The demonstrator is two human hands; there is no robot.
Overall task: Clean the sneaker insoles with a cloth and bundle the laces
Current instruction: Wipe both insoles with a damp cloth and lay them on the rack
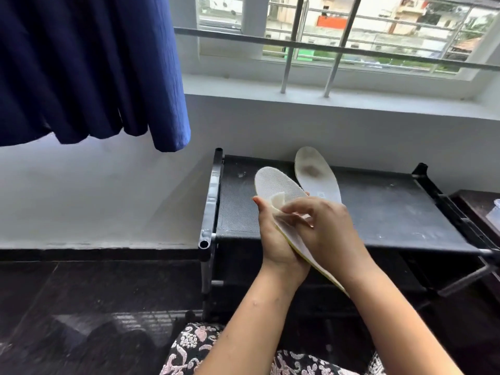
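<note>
Insole (278, 185), centre of frame, is gripped from beneath by the left hand (276, 247) while the right hand (327, 226) pinches the cloth (277, 203) onto its mesh face; firm support under each stroke should stop it flexing. Beyond, upper centre, the second insole (316, 177) lies on the shoe rack (392, 212), its dark stain probably needing harder rubbing.

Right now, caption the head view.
Left hand holds an insole, right hand presses a cloth on it; second insole rests on rack.
</note>
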